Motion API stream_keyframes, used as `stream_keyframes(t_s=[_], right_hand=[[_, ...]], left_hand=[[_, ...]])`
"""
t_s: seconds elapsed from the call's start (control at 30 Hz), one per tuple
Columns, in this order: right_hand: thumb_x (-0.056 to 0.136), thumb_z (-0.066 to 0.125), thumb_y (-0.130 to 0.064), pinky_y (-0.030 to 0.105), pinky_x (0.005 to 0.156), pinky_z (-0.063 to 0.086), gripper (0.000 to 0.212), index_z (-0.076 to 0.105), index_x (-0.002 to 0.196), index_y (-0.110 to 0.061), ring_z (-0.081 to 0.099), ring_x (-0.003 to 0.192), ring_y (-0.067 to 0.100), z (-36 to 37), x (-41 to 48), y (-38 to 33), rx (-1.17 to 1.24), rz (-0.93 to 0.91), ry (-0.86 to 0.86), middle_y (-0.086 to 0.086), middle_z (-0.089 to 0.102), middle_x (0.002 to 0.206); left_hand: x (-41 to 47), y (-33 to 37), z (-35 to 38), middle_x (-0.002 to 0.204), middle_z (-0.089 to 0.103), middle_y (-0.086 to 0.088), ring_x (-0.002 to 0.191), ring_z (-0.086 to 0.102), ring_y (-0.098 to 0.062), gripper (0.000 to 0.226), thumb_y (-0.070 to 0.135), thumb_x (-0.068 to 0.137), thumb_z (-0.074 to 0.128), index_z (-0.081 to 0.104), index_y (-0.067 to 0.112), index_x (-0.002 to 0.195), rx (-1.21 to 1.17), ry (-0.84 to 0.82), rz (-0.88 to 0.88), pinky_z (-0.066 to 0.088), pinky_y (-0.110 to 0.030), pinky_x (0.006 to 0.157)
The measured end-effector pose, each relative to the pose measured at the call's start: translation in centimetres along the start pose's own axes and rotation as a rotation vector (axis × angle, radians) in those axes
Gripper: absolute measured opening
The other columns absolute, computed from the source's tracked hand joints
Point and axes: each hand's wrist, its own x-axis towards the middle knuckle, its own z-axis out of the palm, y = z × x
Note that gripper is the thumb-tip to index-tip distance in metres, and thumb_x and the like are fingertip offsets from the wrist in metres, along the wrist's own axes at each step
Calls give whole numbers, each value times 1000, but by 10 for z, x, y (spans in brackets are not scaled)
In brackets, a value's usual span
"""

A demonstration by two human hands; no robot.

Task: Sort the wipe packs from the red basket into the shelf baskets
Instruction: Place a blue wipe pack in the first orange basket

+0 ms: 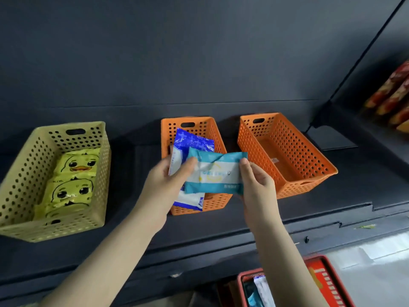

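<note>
Both hands hold wipe packs over the middle orange basket (211,127) on the dark shelf. My left hand (164,185) grips a dark blue and white pack (190,142) and also pinches the left end of a teal and white pack (215,173). My right hand (257,187) pinches that teal pack's right end. The right orange basket (287,151) holds nothing but a small label. Several yellow duck-print packs (75,176) lie in the yellow basket (26,165) at left. The red basket (321,282) stands below at bottom right with packs inside, partly hidden by my right forearm.
Red and yellow snack bags (391,96) stand on the neighbouring shelf at far right. The shelf's front edge (199,242) runs across below the baskets. A pale floor (380,273) shows at bottom right.
</note>
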Motion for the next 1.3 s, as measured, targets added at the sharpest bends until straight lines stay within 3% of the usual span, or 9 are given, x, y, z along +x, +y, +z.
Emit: stream_keyframes(t_s=[0.23, 0.37, 0.53, 0.63, 0.77, 0.87, 1.07, 1.17, 1.3], right_hand=[[101, 51, -30, 33, 62, 40, 36, 68, 71, -19, 53, 69, 11, -12, 76, -6, 13, -116, 159, -4, 63, 70], [99, 55, -32, 42, 76, 48, 27, 73, 90, -15, 62, 86, 22, -38, 114, -15, 111, 18, 95, 8, 70, 89], [85, 64, -32, 30, 82, 60, 41, 61, 117, -5, 71, 99, 19, -68, 132, -26, 287, 349, -124, 12, 72, 112], [88, 65, -10, 29, 83, 59, 28, 60, 115, -3, 72, 96, 19, -77, 146, -20, 415, 467, -97, 16, 72, 112], [92, 62, -16, 37, 72, 62, 11, 63, 102, -11, 74, 88, 24, -97, 185, -25, 376, 402, -24, 13, 75, 103], [94, 62, -18, 31, 50, 52, 10, 64, 101, -13, 72, 73, 18, -124, 227, -36, 101, 317, -75, 6, 75, 88], [88, 70, -14, 27, 82, 51, 21, 69, 109, -15, 66, 88, 10, -138, 306, -29, -956, 30, -403, -5, 71, 101], [90, 68, -18, 24, 96, 49, 35, 65, 125, -14, 62, 112, 9, -124, 326, -9, -1111, 4, -654, -3, 66, 124], [91, 67, -19, 7, 86, 38, 37, 63, 127, -22, 54, 110, -2, -115, 336, 4, -1177, -61, -672, -7, 63, 130]], left_hand=[[60, 9, 52, 91, 76, 6, 82, 74, -13, 18, 40, 91, 62, 67, 26, 101, -1, 92, 0, 62, -35, 65], [88, 11, 82, 91, 76, 8, 84, 74, -13, 23, 44, 90, 62, 65, 24, 102, 39, 123, -5, 61, -47, 77], [112, 1, 117, 96, 75, 1, 88, 74, -18, 23, 39, 91, 63, 65, 20, 102, -69, 202, -51, 58, -53, 82], [126, -6, 134, 91, 76, 2, 87, 74, -19, 12, 34, 91, 65, 67, 22, 94, -103, 220, -70, 57, -54, 85], [145, -17, 143, 88, 77, 1, 87, 73, -23, 11, 33, 90, 66, 68, 23, 90, -107, 214, -107, 54, -54, 91], [158, -20, 143, 88, 76, 8, 85, 73, -13, 8, 33, 90, 65, 65, 26, 93, -130, 211, -138, 55, -45, 91], [177, -23, 137, 71, 70, 24, 72, 70, 2, 6, 31, 91, 64, 60, 33, 88, -47, 223, -118, 52, -17, 56], [181, -22, 136, 62, 66, 30, 62, 66, 10, 10, 29, 91, 65, 57, 34, 87, 11, 188, -105, 46, -9, 44], [182, -22, 135, 70, 71, 24, 67, 69, 4, 6, 26, 92, 63, 60, 30, 88, 55, 113, -116, 51, -13, 52]])
